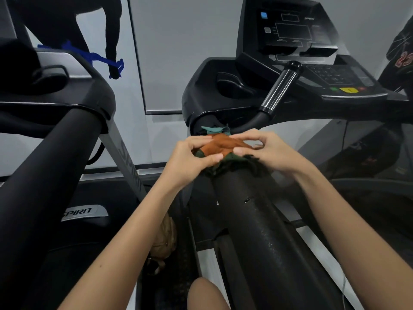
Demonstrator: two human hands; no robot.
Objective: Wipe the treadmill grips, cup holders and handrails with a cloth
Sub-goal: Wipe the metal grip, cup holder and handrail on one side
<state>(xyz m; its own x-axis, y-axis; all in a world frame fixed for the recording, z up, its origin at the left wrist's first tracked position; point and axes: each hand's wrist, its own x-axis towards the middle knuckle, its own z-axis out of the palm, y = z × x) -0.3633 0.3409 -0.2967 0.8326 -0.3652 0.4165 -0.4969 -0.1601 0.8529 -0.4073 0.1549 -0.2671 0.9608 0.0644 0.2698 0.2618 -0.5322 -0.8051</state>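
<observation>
Head camera: a person's left hand [192, 157] and right hand [273, 151] both grip a bunched orange, green and teal cloth [221, 143] at the upper end of a treadmill's black foam handrail [257, 220], just below the console [312, 41]. The fingers of both hands are curled, thumbs pinching the fabric. The cup holder [232, 86] and metallic pulse grip [279, 90] sit beyond the cloth.
</observation>
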